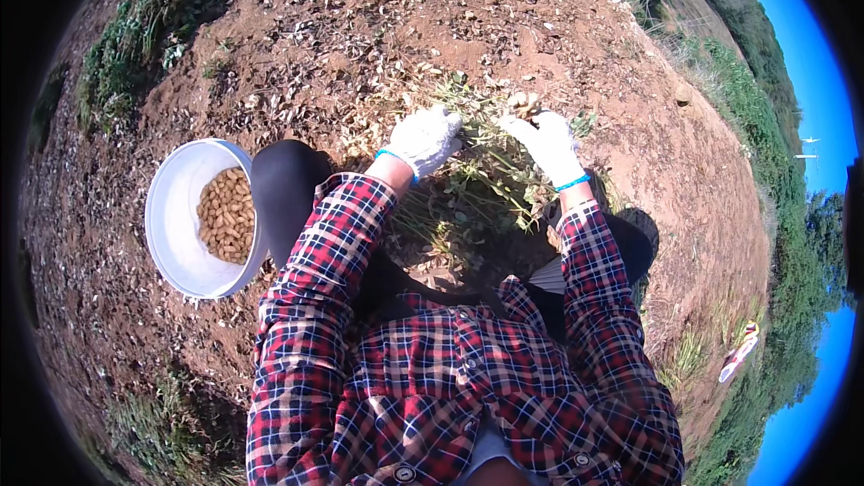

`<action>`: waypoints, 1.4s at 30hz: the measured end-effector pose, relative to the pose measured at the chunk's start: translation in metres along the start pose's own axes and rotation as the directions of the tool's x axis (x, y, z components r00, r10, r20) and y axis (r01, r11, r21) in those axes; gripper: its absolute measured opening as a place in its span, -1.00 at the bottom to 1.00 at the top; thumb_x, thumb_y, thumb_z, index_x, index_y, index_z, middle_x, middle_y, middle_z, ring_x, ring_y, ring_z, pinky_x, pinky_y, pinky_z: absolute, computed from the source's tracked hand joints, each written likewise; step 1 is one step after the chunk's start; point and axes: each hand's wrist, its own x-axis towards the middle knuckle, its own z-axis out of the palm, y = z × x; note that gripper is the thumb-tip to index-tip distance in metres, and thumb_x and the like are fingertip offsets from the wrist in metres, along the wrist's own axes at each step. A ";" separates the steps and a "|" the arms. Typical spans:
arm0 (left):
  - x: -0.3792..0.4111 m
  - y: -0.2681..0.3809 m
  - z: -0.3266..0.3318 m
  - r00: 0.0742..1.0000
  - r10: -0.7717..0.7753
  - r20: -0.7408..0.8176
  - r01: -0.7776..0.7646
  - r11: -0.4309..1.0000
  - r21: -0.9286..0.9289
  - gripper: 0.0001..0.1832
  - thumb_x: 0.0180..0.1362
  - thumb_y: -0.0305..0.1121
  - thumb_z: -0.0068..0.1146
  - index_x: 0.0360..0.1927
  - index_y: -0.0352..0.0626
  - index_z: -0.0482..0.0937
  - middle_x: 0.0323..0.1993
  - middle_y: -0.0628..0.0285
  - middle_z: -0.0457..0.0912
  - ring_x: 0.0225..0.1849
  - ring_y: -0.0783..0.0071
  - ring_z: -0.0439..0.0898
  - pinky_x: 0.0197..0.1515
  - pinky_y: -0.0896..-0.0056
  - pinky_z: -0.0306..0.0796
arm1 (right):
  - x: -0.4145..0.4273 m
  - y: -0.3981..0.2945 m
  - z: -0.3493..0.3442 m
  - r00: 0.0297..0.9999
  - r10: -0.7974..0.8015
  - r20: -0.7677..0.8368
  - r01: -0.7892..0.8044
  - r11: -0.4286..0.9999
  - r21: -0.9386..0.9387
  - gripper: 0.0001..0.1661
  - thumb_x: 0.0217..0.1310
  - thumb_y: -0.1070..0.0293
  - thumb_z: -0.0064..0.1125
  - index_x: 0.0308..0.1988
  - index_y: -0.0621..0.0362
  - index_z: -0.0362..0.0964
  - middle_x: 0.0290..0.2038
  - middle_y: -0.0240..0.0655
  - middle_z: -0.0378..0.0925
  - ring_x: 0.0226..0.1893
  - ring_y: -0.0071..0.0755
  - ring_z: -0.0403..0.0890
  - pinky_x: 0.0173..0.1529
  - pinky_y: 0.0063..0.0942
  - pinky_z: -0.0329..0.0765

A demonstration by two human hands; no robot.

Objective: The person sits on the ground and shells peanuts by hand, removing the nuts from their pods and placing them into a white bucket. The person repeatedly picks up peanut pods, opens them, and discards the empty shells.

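Observation:
Both my hands wear white knit gloves with blue cuffs. My left hand (425,140) is curled over the stems of pulled peanut plants (496,172) lying in front of me; the glove hides what its fingers close on. To its right, my right hand (545,143) grips a small cluster of peanut pods (524,104) at its fingertips, above the same plants. Beside my left knee stands a white plastic bucket (169,216), tilted in the view, with many unshelled peanuts (227,216) inside.
Dry brown soil (283,7) with scattered dead leaves surrounds me. Heaps of green plants (135,40) lie at the upper left and lower left. A weedy bank (786,229) runs along the right, with a red and white object (740,352) near it.

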 end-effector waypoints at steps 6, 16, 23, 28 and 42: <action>-0.007 -0.027 0.019 0.998 -0.049 0.040 0.040 0.977 0.211 -0.70 0.21 -0.29 0.05 0.00 -0.08 0.57 -0.08 0.08 0.63 -0.05 0.04 0.64 -0.05 0.11 0.55 | 0.001 0.031 0.006 0.922 -0.028 -0.386 0.323 0.604 0.728 -0.72 0.39 0.34 0.07 -0.04 0.21 0.63 -0.26 -0.50 0.64 -0.25 -0.72 0.55 -0.16 -0.67 0.43; -0.013 0.010 -0.033 1.000 -0.001 -0.003 -0.001 0.889 -0.458 -0.42 0.25 -0.22 0.20 0.30 -0.16 0.36 0.19 -0.01 0.49 0.04 0.10 0.62 0.09 0.15 0.51 | 0.026 0.058 0.010 0.891 -0.445 0.089 0.142 0.458 0.878 -0.60 0.44 0.19 -0.05 -0.03 0.19 0.63 -0.15 -0.32 0.72 -0.24 -0.47 0.67 -0.09 -0.46 0.55; -0.013 0.045 -0.069 0.985 0.112 0.129 0.054 0.514 -0.856 -0.09 0.06 -0.23 0.49 0.41 -0.26 0.22 0.14 0.17 0.52 -0.02 0.52 0.51 0.03 0.41 0.46 | 0.031 0.053 0.068 0.677 -0.686 0.268 0.234 0.545 0.805 -0.65 0.33 0.33 -0.10 -0.23 0.19 0.65 -0.21 -0.27 0.69 -0.22 -0.31 0.64 0.00 -0.36 0.50; -0.009 0.043 -0.075 0.986 0.067 -0.155 -0.147 0.797 -0.586 -0.51 0.09 -0.10 0.43 -0.03 -0.19 0.58 -0.26 0.24 0.55 -0.21 0.44 0.55 -0.10 0.39 0.44 | 0.015 0.016 0.036 0.631 -0.771 0.089 0.647 0.586 0.489 -0.71 0.29 0.37 -0.03 -0.11 0.18 0.59 -0.17 -0.23 0.67 -0.19 -0.26 0.64 0.01 -0.37 0.52; 0.003 0.059 -0.055 0.959 -0.229 -0.167 -0.036 0.487 -0.872 -0.45 0.27 -0.05 0.25 0.14 -0.24 0.43 -0.15 0.20 0.60 -0.21 0.44 0.63 -0.14 0.44 0.53 | 0.022 0.015 0.061 0.969 -0.233 0.078 0.056 0.519 0.853 -0.63 0.50 0.20 -0.06 0.12 0.20 0.41 -0.11 -0.32 0.59 -0.10 -0.42 0.59 0.02 -0.46 0.55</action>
